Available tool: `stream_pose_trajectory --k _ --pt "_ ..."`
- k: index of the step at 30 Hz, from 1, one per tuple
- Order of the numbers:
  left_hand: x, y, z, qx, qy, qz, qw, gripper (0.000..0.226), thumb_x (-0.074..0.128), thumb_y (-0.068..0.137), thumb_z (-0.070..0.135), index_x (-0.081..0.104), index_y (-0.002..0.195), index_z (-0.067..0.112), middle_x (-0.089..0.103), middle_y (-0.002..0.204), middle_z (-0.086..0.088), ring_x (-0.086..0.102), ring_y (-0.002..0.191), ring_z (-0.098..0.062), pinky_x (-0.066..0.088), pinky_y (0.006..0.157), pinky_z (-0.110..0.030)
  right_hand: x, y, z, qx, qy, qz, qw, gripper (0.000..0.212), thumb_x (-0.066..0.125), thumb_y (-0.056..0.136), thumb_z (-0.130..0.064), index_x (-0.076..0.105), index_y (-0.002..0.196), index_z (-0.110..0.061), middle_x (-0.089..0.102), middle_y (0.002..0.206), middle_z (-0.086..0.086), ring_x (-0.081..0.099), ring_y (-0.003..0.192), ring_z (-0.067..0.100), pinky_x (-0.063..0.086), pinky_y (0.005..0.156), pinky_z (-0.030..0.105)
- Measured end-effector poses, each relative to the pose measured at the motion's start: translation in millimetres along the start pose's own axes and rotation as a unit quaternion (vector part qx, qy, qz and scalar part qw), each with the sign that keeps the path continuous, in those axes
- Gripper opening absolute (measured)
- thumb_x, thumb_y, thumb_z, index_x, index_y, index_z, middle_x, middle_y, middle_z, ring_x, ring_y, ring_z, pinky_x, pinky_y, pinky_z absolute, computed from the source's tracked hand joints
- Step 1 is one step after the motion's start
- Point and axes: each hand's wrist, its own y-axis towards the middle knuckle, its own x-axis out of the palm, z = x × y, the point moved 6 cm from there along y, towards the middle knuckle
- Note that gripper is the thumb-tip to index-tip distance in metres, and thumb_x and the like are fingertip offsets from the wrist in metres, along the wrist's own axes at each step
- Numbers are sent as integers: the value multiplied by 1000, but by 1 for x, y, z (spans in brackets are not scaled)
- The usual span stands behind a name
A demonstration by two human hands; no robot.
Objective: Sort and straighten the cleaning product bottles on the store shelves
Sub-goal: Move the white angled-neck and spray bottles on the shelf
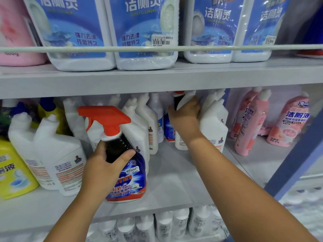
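Note:
My left hand [103, 165] grips the dark neck of a blue spray bottle [127, 179] with a red trigger head, standing near the front edge of the middle shelf [174, 180]. Deeper in, my right hand [185, 117] holds the black neck of a second bottle with a red cap [178, 98]; its blue label shows just below my hand. That second bottle stands among white angled-neck toilet cleaner bottles [215, 123]. More of these white bottles [59, 154] stand at the left, some leaning.
Big blue-labelled white jugs [145, 32] stand behind a rail on the upper shelf. Pink bottles [251, 123] lean in the right bay. A yellow bottle [12, 172] sits far left. Small white bottles [164, 226] fill the shelf below.

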Motion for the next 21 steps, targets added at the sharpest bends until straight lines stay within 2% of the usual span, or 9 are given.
stream_pose_trajectory --k 2,5,6,8,10,12,15,17,21 --pt "0 0 -1 -1 0 -2 1000 58 61 63 72 51 108 38 69 94 15 70 88 -17 59 78 -44 7 15 12 64 -9 -31 997 76 68 89 -42 33 144 -2 47 140 17 49 132 32 40 107 35" --pt "1 0 -2 -8 -5 -3 1000 58 61 61 73 50 106 38 68 91 15 68 84 -12 55 70 -35 6 17 8 -10 -103 -33 994 40 64 93 -36 50 119 -10 57 124 13 57 120 30 44 100 33" --pt "1 0 -2 -6 -5 0 1000 57 61 61 72 50 106 38 68 90 15 66 82 -9 52 67 -32 7 13 5 -40 -110 -34 993 38 66 93 -36 52 117 -10 58 122 13 57 117 30 44 99 33" --pt "0 0 0 -2 -4 5 1000 57 60 61 73 50 105 39 66 89 17 63 80 -6 48 65 -30 6 0 -4 -103 -75 -27 991 37 69 89 -32 57 114 -8 62 117 13 59 110 31 49 96 38" --pt "0 0 0 -2 -3 5 1000 58 60 61 74 49 106 39 66 89 18 62 80 -4 48 65 -30 1 -14 -12 -155 4 -15 988 19 70 84 -24 60 94 -11 68 96 9 65 90 27 55 82 42" --pt "0 0 1 -3 -2 3 1000 57 60 61 73 50 106 39 65 89 19 61 80 -1 45 63 -26 -3 -23 -12 -136 86 -44 986 18 72 79 -26 59 84 -16 68 81 3 67 76 19 56 71 35" --pt "0 0 0 -6 -2 4 1000 57 60 61 73 50 106 39 65 88 18 61 79 -1 44 62 -23 -2 -35 -14 -91 171 -128 973 19 77 80 -25 63 86 -13 71 81 5 64 68 8 52 64 24" --pt "1 -1 0 -7 -2 6 1000 57 60 61 73 50 105 38 66 87 17 62 79 -2 44 62 -25 2 -46 -22 -107 181 -178 961 18 76 84 -23 65 90 -9 69 81 3 58 64 5 48 60 21" --pt "1 0 1 0 0 14 1000 54 62 62 70 50 103 38 64 85 19 61 78 -3 45 63 -28 13 -63 -30 -146 176 -226 947 25 71 91 -30 63 105 -10 67 91 1 62 77 12 51 68 26"
